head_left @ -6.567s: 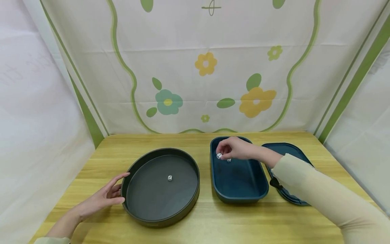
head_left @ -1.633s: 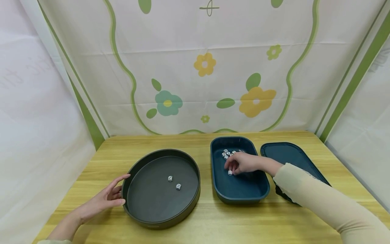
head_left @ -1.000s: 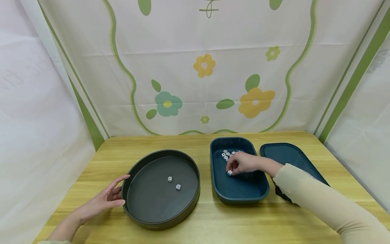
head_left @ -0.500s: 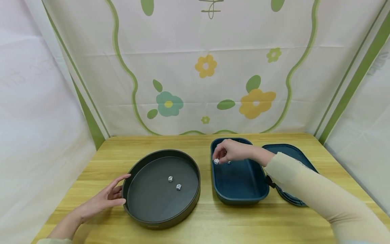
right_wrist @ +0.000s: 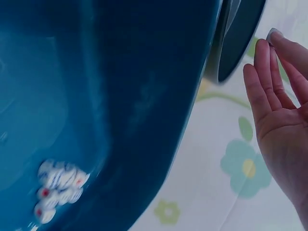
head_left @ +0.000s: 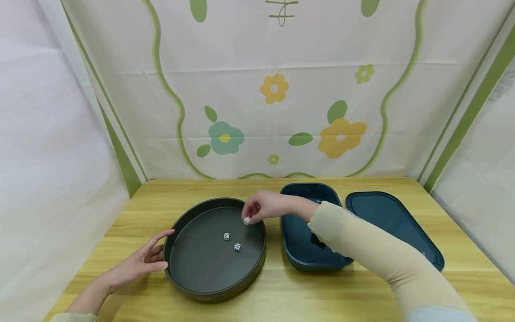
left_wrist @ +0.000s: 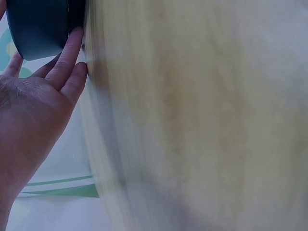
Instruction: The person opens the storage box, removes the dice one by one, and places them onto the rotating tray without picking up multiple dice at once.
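Note:
My right hand (head_left: pixel 268 205) pinches a white die (head_left: pixel 246 220) between thumb and fingertips, above the right side of a round dark pan (head_left: pixel 201 268). Two dice lie apart on the pan's floor: one near the middle (head_left: pixel 227 236), the other (head_left: pixel 237 247) slightly nearer and to the right. At the pan's left side, my left hand (head_left: pixel 134 264) touches the rim and outer wall with spread fingers and thumb. Several more dice (right_wrist: pixel 60 180) sit clustered in a blue rectangular container (head_left: pixel 314 267), seen blurred in the right wrist view; my right forearm hides most of them in the head view.
A dark blue lid (head_left: pixel 396 219) lies on the wooden table (head_left: pixel 281 299) to the right of the container. Behind the table hangs a white curtain (head_left: pixel 249 49) with printed flowers, and white cloth flanks both sides.
Earlier a single die lay in the pan; a second appeared later. Since then my right hand has picked another die from the container and carried it left over the pan. My left hand stays put.

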Demonstrator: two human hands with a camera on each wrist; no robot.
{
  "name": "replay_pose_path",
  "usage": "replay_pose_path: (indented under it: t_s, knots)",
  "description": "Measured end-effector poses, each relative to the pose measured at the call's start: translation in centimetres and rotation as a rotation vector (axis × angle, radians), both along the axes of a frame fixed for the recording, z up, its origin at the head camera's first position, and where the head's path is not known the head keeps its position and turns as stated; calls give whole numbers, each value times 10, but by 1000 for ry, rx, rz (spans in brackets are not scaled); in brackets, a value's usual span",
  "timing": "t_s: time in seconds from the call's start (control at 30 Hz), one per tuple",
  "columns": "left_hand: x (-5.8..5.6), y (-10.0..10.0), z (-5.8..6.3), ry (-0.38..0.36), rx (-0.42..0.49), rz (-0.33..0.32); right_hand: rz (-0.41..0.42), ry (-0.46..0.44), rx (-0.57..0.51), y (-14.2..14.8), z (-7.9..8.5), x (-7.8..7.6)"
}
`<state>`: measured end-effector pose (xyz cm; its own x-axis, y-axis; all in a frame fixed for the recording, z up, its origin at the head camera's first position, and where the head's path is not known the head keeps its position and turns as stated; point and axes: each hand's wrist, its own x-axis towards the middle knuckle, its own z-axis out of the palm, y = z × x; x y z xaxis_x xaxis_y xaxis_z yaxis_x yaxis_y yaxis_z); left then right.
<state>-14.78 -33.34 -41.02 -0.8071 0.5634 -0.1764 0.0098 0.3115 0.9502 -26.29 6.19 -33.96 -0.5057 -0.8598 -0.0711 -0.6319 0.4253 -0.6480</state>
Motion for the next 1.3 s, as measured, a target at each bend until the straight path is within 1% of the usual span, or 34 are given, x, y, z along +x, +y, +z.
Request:
replay_pose_path:
  t_s: [0.13,0.33,0.5,0.63,0.83,0.97,1.13,1.3]
  knots:
    - [0,0,0,-2,-5,0,41,23,33,-24,-4,2]
    - [-2,1,0,7,-28,-6,86,-10,36,-49,-12,5]
    - [-3,2,0,23,-50,-8,71,-53,15,-58,-15,5]
    - [-3,3,0,18,-53,-5,63,-60,-8,-60,-18,4]
    - [-3,3,0,20,-59,-2,55,-57,-44,-58,-21,2]
    - [-2,2,-1,12,-51,-2,43,-55,-47,-50,-18,0]
    - [-1,0,-1,-11,-23,0,43,-59,-55,-35,-8,-2]
    - [-1,0,-1,-5,7,-10,22,-32,-51,-12,5,-1]
